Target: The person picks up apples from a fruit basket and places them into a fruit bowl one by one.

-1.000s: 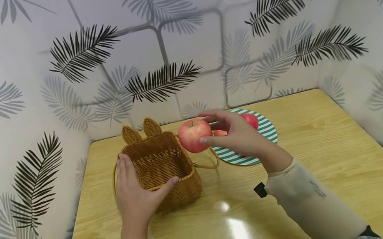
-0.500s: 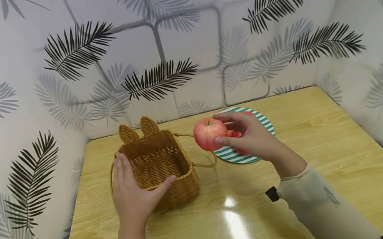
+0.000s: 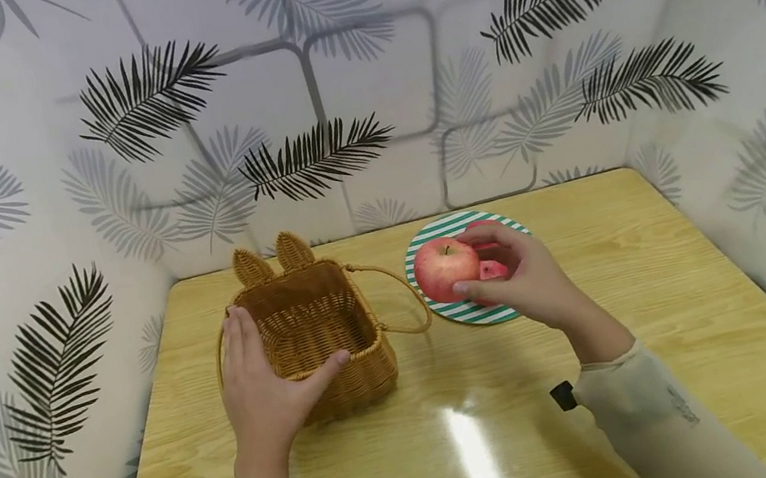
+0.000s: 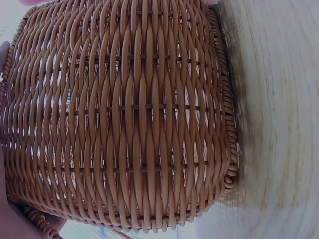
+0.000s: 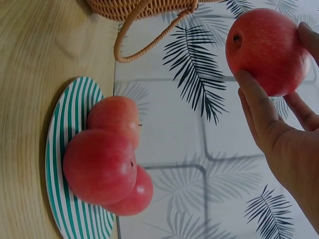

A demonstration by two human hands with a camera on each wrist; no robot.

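My right hand [image 3: 526, 278] holds a red apple [image 3: 445, 269] between thumb and fingers, overlapping the left part of a green-and-white striped round plate [image 3: 443, 222]. The right wrist view shows this held apple [image 5: 269, 50] raised well off the table. Three more apples [image 5: 99, 167] sit clustered on the plate, partly behind my right hand in the head view. My left hand [image 3: 259, 386] rests against the left side of a brown wicker basket [image 3: 353, 375], its fingers straight and its thumb stretched along the front rim. The woven wall [image 4: 124, 109] fills most of the left wrist view.
The basket has two ear shapes [image 3: 272, 259] at its back and a loop handle [image 3: 419, 300] sticking out to the right, close to the plate. A light wood table [image 3: 610, 277] lies beneath, with a leaf-patterned wall [image 3: 410, 175] behind it.
My right hand has carried the apple rightward, from beside the basket's right rim to over the plate. The left hand stays at the basket; the head view has shifted slightly.
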